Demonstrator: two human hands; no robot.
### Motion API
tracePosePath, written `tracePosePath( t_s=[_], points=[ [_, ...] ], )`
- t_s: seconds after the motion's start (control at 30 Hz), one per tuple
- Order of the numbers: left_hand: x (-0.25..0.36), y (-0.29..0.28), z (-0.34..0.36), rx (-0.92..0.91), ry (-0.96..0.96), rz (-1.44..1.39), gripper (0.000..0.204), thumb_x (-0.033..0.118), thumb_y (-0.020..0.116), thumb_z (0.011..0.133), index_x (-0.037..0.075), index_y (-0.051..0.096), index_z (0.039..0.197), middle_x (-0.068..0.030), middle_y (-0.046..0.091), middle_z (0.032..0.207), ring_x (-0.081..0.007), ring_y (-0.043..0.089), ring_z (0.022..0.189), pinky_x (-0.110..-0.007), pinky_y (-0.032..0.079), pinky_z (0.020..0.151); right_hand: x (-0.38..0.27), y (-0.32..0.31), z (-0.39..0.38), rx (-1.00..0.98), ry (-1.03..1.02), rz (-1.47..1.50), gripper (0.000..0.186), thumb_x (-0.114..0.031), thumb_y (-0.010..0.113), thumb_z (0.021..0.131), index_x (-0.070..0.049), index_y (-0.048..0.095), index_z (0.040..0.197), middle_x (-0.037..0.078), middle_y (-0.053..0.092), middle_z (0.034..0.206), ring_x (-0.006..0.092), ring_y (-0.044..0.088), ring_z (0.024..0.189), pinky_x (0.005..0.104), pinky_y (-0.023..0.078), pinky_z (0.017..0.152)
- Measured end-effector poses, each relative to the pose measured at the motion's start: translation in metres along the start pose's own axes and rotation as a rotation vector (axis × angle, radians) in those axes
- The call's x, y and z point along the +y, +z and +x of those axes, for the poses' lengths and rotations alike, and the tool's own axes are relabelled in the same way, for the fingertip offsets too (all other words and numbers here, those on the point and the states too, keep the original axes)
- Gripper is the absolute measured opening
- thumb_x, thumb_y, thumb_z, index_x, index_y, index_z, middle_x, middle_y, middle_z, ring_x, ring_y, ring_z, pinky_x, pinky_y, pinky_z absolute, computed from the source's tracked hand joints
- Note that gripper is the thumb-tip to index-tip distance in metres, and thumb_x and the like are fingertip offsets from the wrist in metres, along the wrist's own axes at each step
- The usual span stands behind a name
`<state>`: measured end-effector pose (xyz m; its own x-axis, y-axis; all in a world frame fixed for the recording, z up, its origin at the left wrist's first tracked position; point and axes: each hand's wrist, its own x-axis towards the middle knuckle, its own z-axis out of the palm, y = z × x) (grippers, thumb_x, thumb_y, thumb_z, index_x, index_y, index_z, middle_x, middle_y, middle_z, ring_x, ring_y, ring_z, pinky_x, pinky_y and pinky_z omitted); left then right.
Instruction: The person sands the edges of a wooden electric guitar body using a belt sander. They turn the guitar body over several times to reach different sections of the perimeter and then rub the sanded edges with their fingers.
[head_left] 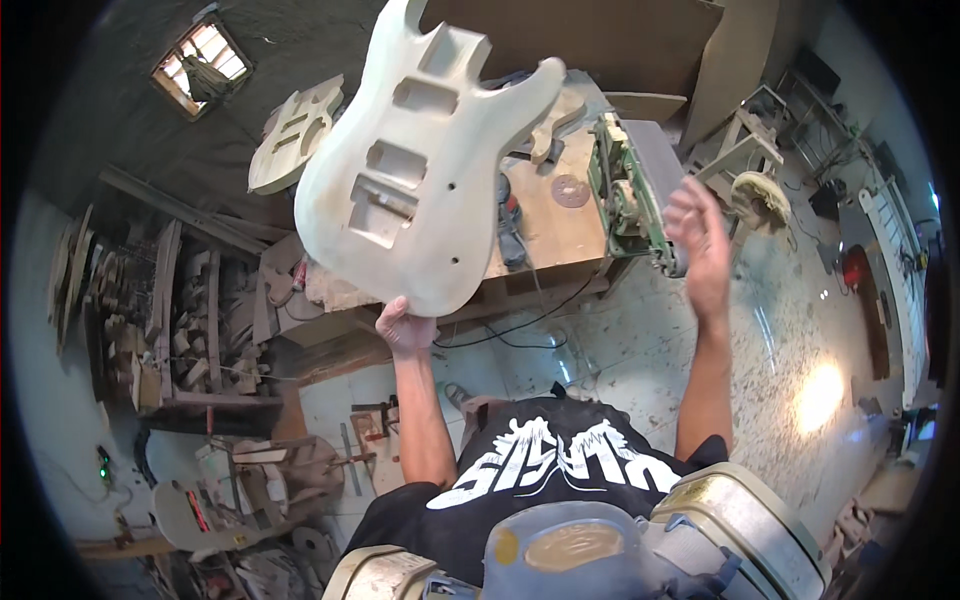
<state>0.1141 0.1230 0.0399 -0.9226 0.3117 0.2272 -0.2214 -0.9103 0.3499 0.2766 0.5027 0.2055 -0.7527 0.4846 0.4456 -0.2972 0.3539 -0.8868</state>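
Observation:
A pale, unpainted electric guitar body (pixel 415 235) is raised in front of me, its routed cavities facing me. My left hand (pixel 405 325) grips its bottom edge, thumb on the near face and the other fingers hidden behind. Out to the right, my right hand (pixel 697 225) is raised with loosely bent fingers and holds nothing. Just beyond that hand lies a green belt sander (pixel 630 190) with a grey belt, on the end of the workbench. The guitar body covers part of the bench.
On the wooden workbench (pixel 570 240) are a round sanding disc (pixel 571 191) and a corded power tool (pixel 511 225). A second guitar body (pixel 295 135) stands behind at left. Shelves of wood pieces (pixel 190 320) line the left. Cables (pixel 520 343) hang below the bench; dust covers the tiled floor (pixel 650 360).

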Motion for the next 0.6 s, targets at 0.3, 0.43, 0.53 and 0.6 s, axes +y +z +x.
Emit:
tracePosePath(
  t_s=[0.3,0.43,0.53,0.6],
  points=[
    [-0.111,0.072,0.017,-0.216,-0.151,0.115,0.071,0.006,0.071,0.085,0.001,0.044,0.15,-0.0127,0.059,0.142,-0.0295,0.057,0.131,-0.045,0.042,0.115,-0.095,-0.083,0.136,0.106,-0.357,-0.451,0.071,-0.057,0.052,0.104,-0.001,0.05,0.148,0.022,0.057,0.143,0.0329,0.057,0.133,0.0396,0.044,0.11],
    [-0.126,0.099,0.03,-0.269,-0.109,0.234,0.069,0.006,0.075,0.085,0.0,0.047,0.148,-0.0111,0.06,0.142,-0.0303,0.057,0.132,-0.046,0.041,0.116,-0.094,-0.09,0.173,0.019,0.03,-0.351,0.082,-0.067,0.044,0.103,0.0,0.046,0.151,0.018,0.055,0.146,0.0286,0.061,0.124,0.0377,0.047,0.105],
    [-0.13,0.092,0.047,-0.323,-0.08,0.302,0.067,0.003,0.075,0.085,0.001,0.049,0.146,-0.009,0.06,0.14,-0.0298,0.055,0.132,-0.047,0.042,0.114,-0.055,-0.112,0.179,-0.013,0.156,-0.033,0.087,-0.071,0.047,0.1,0.0,0.046,0.151,0.02,0.054,0.147,0.0322,0.062,0.124,0.0355,0.05,0.101],
    [-0.136,0.099,0.066,-0.394,-0.131,0.27,0.066,0.002,0.075,0.085,0.002,0.049,0.146,-0.0088,0.06,0.139,-0.0284,0.055,0.132,-0.046,0.042,0.113,-0.015,-0.132,0.193,0.071,0.127,0.011,0.086,-0.07,0.048,0.1,0.0,0.047,0.15,0.018,0.056,0.144,0.0299,0.063,0.119,0.0369,0.052,0.098]
  ],
)
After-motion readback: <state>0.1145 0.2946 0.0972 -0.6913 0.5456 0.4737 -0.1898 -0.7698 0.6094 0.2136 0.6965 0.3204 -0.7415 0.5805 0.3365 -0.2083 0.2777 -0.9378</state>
